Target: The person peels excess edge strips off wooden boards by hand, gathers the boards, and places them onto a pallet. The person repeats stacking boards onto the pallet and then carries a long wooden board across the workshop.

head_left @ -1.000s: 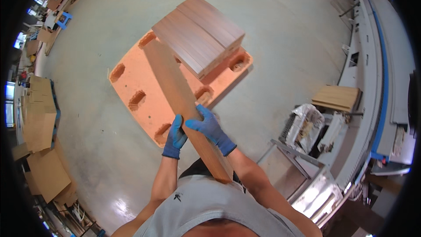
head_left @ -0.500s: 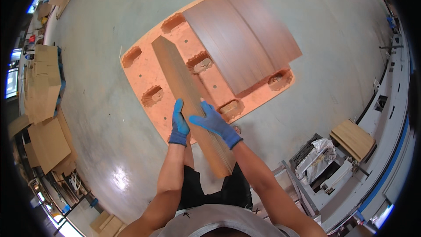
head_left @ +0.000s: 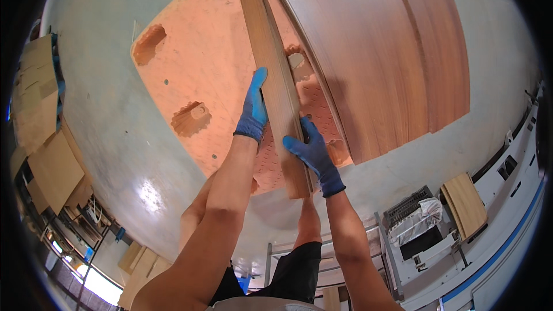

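Observation:
Both my hands, in blue work gloves, grip a long bundle of brown wood-grain planks [head_left: 269, 63] from its two sides. My left hand [head_left: 253, 103] is closed on the left edge, about midway along. Nearer to me, my right hand [head_left: 314, 152] clasps the right edge, its thumb over the top face. The bundle points away from me above an orange plastic pallet [head_left: 190, 75]; whether it touches the pallet I cannot tell. Close on its right, wide stacks of brown wood-grain planks [head_left: 368, 52] lie on the pallet's right part.
Recessed pockets [head_left: 191, 118] dent the pallet's deck. On the left, flat cardboard [head_left: 57, 167] leans by a rack. To the right runs a long grey machine bench [head_left: 489, 242], with short wood boards [head_left: 464, 204] and a black crate [head_left: 406, 207] beside it. Grey concrete floor [head_left: 115, 138] surrounds the pallet.
I have moved closer over the pallet, and the plank bundle has shifted forward and right, up beside the stacks. Both hands keep their hold, and the bundle is turned more upright in view.

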Motion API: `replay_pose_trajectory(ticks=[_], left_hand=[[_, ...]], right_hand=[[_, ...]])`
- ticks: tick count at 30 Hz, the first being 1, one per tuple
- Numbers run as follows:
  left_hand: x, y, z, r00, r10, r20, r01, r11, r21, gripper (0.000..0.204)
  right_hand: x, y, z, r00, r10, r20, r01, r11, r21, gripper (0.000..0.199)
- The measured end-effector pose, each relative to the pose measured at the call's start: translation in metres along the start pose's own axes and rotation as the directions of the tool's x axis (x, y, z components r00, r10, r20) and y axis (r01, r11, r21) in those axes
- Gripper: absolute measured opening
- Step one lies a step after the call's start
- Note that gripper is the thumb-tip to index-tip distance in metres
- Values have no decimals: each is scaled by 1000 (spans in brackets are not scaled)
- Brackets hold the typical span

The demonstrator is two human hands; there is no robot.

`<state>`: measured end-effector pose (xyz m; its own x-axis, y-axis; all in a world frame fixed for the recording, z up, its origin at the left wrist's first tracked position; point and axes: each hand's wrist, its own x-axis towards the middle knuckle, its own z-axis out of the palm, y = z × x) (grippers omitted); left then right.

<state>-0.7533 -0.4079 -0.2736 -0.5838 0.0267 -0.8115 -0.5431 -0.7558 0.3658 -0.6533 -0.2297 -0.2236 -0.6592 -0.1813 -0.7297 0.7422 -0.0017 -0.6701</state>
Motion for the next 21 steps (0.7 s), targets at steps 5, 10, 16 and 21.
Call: replay_pose_trajectory(ticks=[5,10,16,21], left_hand=[[47,-6,-9,1000,-12,-2,12,1000,6,66],[68,-20,-12,999,33,-9,-33,999,-14,64],[83,-28,-18,995,98,19,-98,995,9,57],[84,-37,-13,995,96,-19,-95,994,58,51]], right_hand=[[41,6,-15,996,67,53,-73,988,135,86],[56,27,-27,1000,2,9,-4,991,133,89],[70,50,-41,998,33,45,-42,978,206,86],[74,49,-53,996,-4,84,-10,987,163,81]])
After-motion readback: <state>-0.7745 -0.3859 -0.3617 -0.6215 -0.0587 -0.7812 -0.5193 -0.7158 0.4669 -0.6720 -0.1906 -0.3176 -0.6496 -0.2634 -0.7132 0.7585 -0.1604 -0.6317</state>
